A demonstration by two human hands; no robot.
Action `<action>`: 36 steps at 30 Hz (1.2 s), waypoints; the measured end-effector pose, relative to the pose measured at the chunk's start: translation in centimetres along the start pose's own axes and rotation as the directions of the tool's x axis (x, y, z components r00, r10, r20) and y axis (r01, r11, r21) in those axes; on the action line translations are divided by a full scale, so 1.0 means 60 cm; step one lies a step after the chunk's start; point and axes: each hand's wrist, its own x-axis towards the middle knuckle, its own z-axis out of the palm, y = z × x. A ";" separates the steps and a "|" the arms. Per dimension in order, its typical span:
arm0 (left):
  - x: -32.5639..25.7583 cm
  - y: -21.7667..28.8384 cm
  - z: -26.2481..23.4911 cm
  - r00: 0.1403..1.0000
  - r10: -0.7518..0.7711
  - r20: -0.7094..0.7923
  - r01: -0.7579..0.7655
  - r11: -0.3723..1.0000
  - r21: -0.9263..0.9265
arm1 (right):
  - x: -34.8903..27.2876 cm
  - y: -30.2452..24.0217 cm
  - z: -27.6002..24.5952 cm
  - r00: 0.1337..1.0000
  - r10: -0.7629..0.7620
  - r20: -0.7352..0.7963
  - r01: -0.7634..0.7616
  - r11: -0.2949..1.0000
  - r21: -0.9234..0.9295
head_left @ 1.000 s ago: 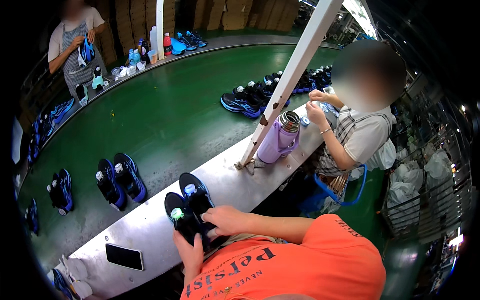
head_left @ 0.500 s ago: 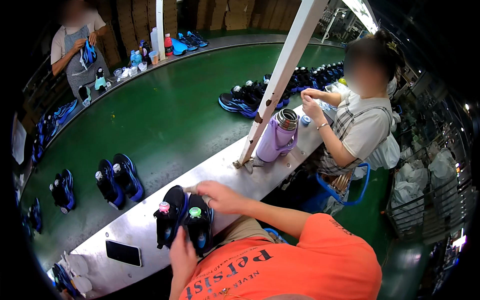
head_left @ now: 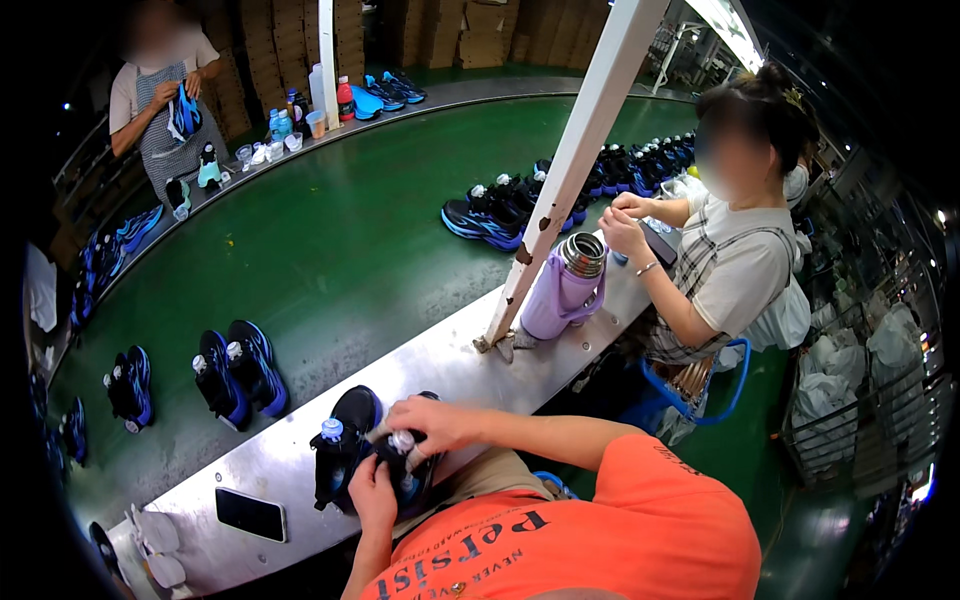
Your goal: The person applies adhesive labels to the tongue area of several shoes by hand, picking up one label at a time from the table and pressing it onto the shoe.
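At the far left, a phone [head_left: 250, 514] is lying flat on the steel surface [head_left: 470, 360], well apart from the work.

Next to the right, a pair of black shoes [head_left: 345, 450] is sitting on the surface just in front of the person — the left shoe is lying clear, the right shoe [head_left: 420, 470] is mostly covered by the hands. Their long axes are running from the near edge up toward the green belt [head_left: 340, 240], toes pointing away from the person and slightly right. Each shoe is carrying a pale insert at its opening.

The left hand [head_left: 372, 492] is gripping the near heel end of the right shoe, fingers curled around it. The right hand [head_left: 432, 424] is reaching across from the right and closing over the top of the same shoe — fingertips are pinching at the insert, though the exact contact is too small to tell. Both hands are on the right shoe; the left one is nearer the free shoe.

Farther right, a lilac flask [head_left: 562, 288] is standing beside a white post [head_left: 570, 170].
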 end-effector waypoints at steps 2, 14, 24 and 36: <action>0.015 0.010 -0.001 0.998 -0.066 0.021 0.068 0.994 -0.091 | -0.019 -0.021 0.020 0.999 -0.050 0.004 0.050 0.979 -0.200; -0.015 0.097 -0.038 0.994 0.092 0.057 -0.093 0.996 0.007 | -0.015 -0.030 0.001 0.974 0.192 0.123 -0.153 0.950 -0.272; 0.021 0.094 -0.046 0.721 -0.313 0.618 0.451 0.889 -0.076 | -0.014 -0.051 -0.035 0.990 0.135 0.030 -0.138 0.970 0.201; 0.001 0.088 -0.024 0.695 -0.291 0.658 0.551 0.803 -0.227 | -0.022 -0.017 0.002 0.985 0.155 -0.073 -0.148 0.984 0.101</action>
